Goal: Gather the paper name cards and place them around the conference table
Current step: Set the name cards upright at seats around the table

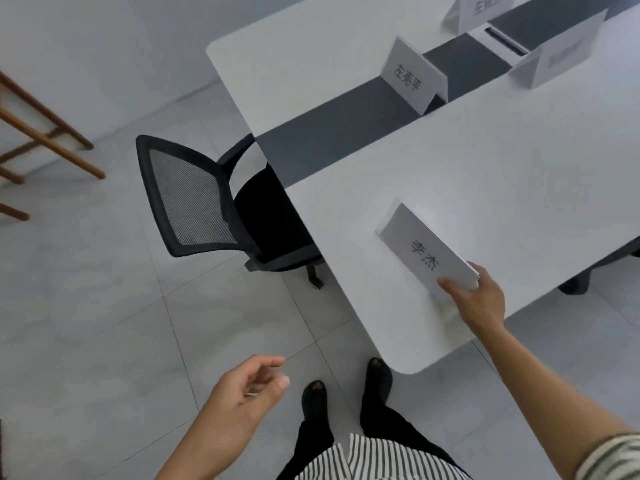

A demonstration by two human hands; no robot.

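A pale tiled floor (104, 306) fills the left and bottom of the view. The white surface (502, 161) runs from the lower middle to the upper right, split lengthwise by a dark strip (346, 133). A black mesh-backed chair (194, 202) is tucked in at the surface's end, its seat partly under the edge. A wooden frame (52, 133) stands on the floor at the far left, well apart from the chair.

Four folded cards are on the surface. The near card (415, 244), printed with dark characters, is on the near half of the surface, close to its rounded corner; whether its base lies fully down I cannot tell. The second card (412, 77) stands upright beside the strip on the far half. The third card (557, 53) and the fourth card (481, 8) stand further along, toward the upper right.

The right hand (481, 303) pinches the near card's right end, thumb on the printed face and fingers behind. The left hand (242, 393) hangs over the floor, fingers loosely curled, holding nothing. Two black shoes (315, 393) stand by the corner.
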